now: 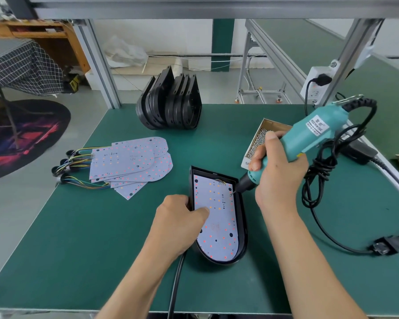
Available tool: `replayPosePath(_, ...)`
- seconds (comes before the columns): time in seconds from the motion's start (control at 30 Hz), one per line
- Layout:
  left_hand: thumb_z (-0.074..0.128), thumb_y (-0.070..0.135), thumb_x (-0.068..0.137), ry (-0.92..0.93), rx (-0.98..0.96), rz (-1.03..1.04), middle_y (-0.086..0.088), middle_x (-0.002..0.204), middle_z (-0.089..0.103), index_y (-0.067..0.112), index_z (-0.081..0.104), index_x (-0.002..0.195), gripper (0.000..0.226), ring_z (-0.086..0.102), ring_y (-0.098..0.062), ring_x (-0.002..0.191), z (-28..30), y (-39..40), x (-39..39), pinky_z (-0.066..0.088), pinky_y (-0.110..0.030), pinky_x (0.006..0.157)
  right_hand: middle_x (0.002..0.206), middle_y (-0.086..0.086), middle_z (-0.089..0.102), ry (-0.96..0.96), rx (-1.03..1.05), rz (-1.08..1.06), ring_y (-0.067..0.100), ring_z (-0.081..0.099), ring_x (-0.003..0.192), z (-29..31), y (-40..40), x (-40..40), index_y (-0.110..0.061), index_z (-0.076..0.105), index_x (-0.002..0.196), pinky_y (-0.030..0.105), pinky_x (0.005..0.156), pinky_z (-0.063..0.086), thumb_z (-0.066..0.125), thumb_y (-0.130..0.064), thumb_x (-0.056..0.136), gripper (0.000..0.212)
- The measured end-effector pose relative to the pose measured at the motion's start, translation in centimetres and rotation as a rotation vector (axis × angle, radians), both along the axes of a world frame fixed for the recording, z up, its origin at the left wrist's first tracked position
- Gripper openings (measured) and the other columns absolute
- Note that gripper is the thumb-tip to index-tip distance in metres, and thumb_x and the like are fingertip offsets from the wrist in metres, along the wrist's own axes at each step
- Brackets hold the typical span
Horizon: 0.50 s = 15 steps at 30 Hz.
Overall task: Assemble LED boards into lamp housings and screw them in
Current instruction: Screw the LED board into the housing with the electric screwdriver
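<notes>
A black lamp housing (241, 217) lies on the green mat in front of me with a white LED board (219, 229) seated inside it. My left hand (179, 221) grips the housing's left wall, thumb pressing on the board. My right hand (274, 171) grips a teal electric screwdriver (309, 134), tilted down to the left. Its bit touches a screw (231, 193) near the board's upper right edge.
A fanned pile of spare LED boards (134, 162) with coloured wires lies at the left. Several empty black housings (171, 102) stand at the back. An open box of screws (258, 141) sits behind my right hand. The screwdriver's black cable (318, 187) loops at the right.
</notes>
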<state>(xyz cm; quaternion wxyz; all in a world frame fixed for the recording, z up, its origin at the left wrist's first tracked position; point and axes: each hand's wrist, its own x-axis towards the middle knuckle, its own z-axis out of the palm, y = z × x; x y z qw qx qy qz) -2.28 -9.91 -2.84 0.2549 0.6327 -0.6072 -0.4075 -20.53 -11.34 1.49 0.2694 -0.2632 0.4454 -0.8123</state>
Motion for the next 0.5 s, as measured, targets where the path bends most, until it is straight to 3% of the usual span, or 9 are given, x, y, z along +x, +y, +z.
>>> replayPosePath(0.1, 0.069, 0.031, 0.076, -0.003, -0.013, -0.003, 0.009, 0.052, 0.041, 0.015, 0.044, 0.067, 0.031, 0.033, -0.016, 0.051, 0.13, 0.05, -0.09, 0.028, -0.022, 0.047, 0.056, 0.003, 0.051, -0.063, 0.017, -0.096, 0.022, 0.040, 0.045, 0.07, 0.27, 0.16, -0.036, 0.062, 0.069, 0.027, 0.049, 0.040, 0.065, -0.021, 0.089, 0.025)
replayPosePath(0.2, 0.068, 0.032, 0.074, 0.001, -0.011, -0.007, 0.005, 0.057, 0.040, 0.015, 0.046, 0.068, 0.029, 0.033, -0.017, 0.054, 0.14, 0.07, -0.13, 0.030, -0.026, 0.053, 0.059, 0.002, 0.055, -0.115, 0.039, -0.167, 0.021, 0.043, 0.046, 0.05, 0.44, 0.22, -0.041, 0.064, 0.064, 0.028, 0.050, 0.041, 0.066, -0.022, 0.089, 0.032)
replayPosePath(0.5, 0.069, 0.030, 0.076, -0.017, -0.026, -0.003, 0.005, 0.058, 0.039, 0.015, 0.042, 0.068, 0.031, 0.032, -0.018, 0.056, 0.27, 0.13, -0.22, 0.030, -0.028, 0.055, 0.060, 0.002, 0.057, -0.102, 0.051, -0.207, 0.021, 0.047, 0.048, 0.22, 0.44, 0.56, -0.041, 0.064, 0.067, 0.027, 0.050, 0.045, 0.068, -0.024, 0.089, 0.029)
